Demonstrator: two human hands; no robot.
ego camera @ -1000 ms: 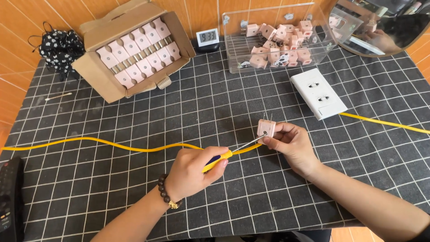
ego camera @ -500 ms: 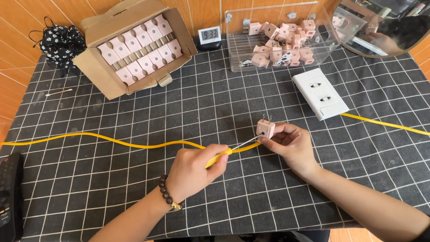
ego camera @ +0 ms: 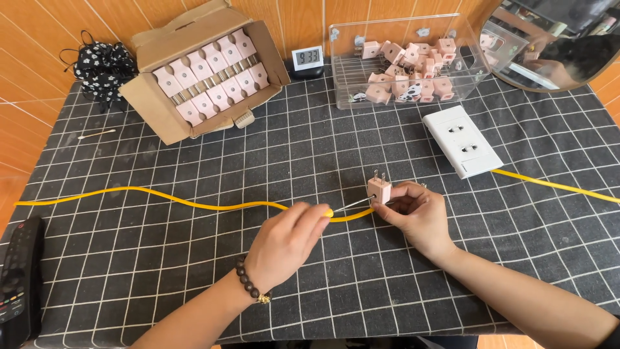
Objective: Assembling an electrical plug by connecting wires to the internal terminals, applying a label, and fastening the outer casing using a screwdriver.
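Note:
My right hand (ego camera: 418, 218) grips a small pink plug (ego camera: 379, 189) with its two metal prongs pointing up, just above the table. My left hand (ego camera: 284, 242) holds a yellow-handled screwdriver (ego camera: 349, 207) whose thin metal shaft reaches right to the side of the plug. A yellow cable (ego camera: 161, 197) runs across the checked black cloth from the left edge toward the plug, passing under my left hand.
A cardboard box (ego camera: 206, 71) with rows of pink plugs stands at the back left. A clear plastic bin (ego camera: 407, 61) holds several loose pink plugs. A white wall socket (ego camera: 462, 140), small digital clock (ego camera: 307, 59), round mirror (ego camera: 555, 39), black remote (ego camera: 16, 278) and spotted scrunchie (ego camera: 100, 64) surround them.
The plug has been turned so its prongs stand upright. My left hand and the screwdriver have stayed at the plug's side, with little other movement.

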